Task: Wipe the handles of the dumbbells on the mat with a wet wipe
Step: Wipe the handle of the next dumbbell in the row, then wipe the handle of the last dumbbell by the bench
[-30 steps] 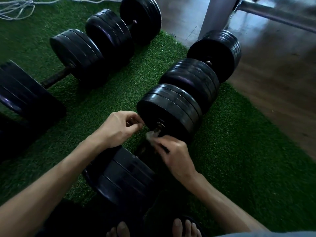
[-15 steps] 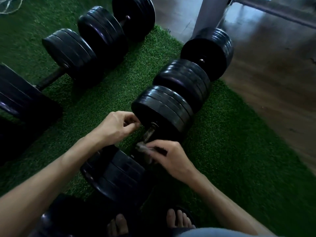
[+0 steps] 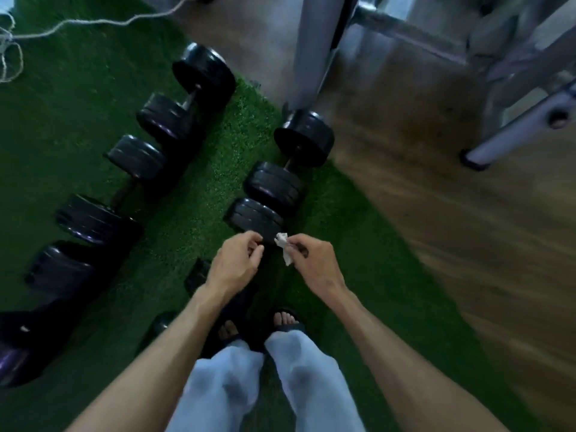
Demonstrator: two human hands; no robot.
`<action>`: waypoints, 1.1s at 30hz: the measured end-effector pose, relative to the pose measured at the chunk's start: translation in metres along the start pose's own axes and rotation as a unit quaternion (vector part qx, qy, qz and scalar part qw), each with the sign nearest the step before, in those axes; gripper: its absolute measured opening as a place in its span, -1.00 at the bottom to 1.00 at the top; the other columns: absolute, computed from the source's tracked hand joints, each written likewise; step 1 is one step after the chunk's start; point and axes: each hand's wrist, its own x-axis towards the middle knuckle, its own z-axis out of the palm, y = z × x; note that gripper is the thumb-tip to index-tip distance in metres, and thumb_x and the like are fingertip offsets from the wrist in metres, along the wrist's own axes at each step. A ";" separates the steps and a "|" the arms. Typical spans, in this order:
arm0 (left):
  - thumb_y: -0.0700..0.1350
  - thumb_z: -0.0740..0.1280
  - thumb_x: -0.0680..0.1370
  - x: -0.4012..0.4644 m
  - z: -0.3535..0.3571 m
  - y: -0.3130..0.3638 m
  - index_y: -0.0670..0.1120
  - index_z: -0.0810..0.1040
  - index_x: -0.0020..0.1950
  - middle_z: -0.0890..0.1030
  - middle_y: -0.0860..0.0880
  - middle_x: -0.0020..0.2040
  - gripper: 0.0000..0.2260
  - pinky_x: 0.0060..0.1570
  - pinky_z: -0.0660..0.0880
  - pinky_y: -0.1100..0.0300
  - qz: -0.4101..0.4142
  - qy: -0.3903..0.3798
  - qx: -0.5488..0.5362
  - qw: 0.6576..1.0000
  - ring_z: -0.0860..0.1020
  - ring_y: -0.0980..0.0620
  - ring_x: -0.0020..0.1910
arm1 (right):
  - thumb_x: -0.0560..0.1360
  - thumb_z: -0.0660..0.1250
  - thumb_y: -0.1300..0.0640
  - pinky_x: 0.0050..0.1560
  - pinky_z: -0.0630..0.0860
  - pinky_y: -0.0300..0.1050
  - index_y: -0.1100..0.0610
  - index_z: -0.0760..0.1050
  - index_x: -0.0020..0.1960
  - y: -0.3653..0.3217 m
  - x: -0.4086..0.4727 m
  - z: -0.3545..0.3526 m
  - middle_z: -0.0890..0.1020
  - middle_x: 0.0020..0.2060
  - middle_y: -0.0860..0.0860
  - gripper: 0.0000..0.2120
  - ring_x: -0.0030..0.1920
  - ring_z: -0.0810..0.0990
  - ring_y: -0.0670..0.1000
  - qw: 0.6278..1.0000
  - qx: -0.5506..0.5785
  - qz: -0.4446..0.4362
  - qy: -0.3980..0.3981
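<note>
Pale trouser legs (image 3: 224,388) and dark sandals (image 3: 288,322) stand on the green mat (image 3: 358,244). Just above them, the right hand (image 3: 314,263) pinches a crumpled white wet wipe (image 3: 285,247) between thumb and fingertips; the left hand (image 3: 237,263), fingers curled with their tips drawn together, holds nothing that shows. Beyond the hands, black dumbbells (image 3: 274,185) lie end to end, a second row (image 3: 156,132) to their left. Farther off, grey metal legs (image 3: 311,48) stand on the wooden floor (image 3: 452,213).

Brown wood floor (image 3: 436,213) borders green turf (image 3: 62,120); grey metal frame (image 3: 314,48) and white cord (image 3: 93,21) behind.
</note>
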 end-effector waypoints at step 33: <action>-0.11 0.29 0.63 0.078 -0.068 0.251 -0.08 0.56 0.32 0.61 -0.03 0.16 -0.73 0.15 0.54 0.06 -0.116 0.092 -0.056 0.987 0.58 0.00 0.13 | 0.61 0.34 0.24 -0.27 0.55 -0.12 0.12 0.61 -0.06 -0.082 0.131 -0.258 0.68 -0.27 -0.04 -0.89 -0.29 0.64 -0.06 0.995 -0.011 0.045 -0.085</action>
